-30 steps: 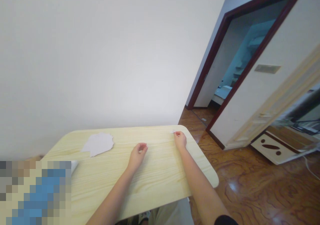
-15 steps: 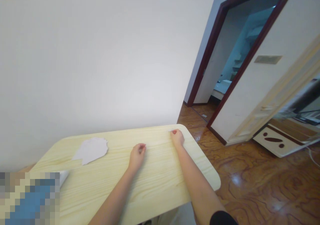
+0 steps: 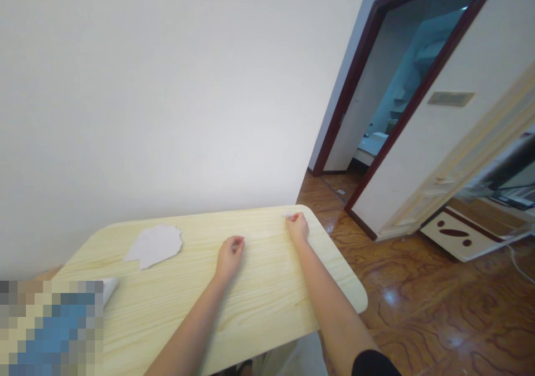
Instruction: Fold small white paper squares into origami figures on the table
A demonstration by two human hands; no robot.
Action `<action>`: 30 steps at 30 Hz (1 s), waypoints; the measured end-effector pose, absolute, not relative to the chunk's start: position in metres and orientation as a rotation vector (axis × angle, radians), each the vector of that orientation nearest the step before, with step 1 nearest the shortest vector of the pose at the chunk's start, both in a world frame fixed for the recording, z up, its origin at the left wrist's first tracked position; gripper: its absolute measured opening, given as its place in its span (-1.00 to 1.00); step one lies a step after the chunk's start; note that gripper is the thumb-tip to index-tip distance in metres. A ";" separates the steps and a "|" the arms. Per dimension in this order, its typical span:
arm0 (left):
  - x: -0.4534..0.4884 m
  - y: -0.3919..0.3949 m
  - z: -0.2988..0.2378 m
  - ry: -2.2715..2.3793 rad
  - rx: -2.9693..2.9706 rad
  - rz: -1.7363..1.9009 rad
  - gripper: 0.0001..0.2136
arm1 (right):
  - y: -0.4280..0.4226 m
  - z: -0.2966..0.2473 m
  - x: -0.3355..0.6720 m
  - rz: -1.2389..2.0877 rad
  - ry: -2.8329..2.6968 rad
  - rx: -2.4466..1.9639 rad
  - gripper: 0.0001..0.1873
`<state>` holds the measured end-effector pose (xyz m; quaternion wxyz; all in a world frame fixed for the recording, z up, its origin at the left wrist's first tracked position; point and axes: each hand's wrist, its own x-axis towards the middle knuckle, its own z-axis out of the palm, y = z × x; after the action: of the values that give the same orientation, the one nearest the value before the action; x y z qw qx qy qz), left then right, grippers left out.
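My left hand point(image 3: 230, 258) rests on the pale wooden table point(image 3: 267, 303) near its middle. Its thumb and fingers curl together in a pinch, and anything between the tips is too small to make out. Farther off, by the table's far right corner, my right hand point(image 3: 298, 229) has its fingertips closed on a small whitish thing point(image 3: 288, 216), whose kind I cannot make out. To the left of both hands lies a white sheet of paper point(image 3: 155, 246) with an uneven edge, touched by neither hand.
At the near left a blurred-out patch point(image 3: 54, 328) covers something, with a white pointed edge point(image 3: 109, 290) sticking out. A white wall point(image 3: 188, 97) stands behind the table. Right of it are a wooden floor point(image 3: 401, 303), an open doorway point(image 3: 376, 103) and a low cabinet point(image 3: 453, 234).
The view has shifted slightly. Both hands stay in nearly the same places, and the whitish thing at my right fingertips shows a little more clearly.
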<state>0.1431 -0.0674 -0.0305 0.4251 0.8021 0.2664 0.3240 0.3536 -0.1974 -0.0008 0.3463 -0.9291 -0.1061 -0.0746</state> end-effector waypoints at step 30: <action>0.002 -0.002 0.009 1.350 2.808 0.519 -0.60 | -0.162 0.013 0.243 -0.003 -1.129 -2.200 -0.83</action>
<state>0.0017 -0.0017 0.0089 -0.0086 0.8890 0.4274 0.1643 0.2428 -0.1618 0.0128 0.3281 -0.8405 -0.4311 -0.0010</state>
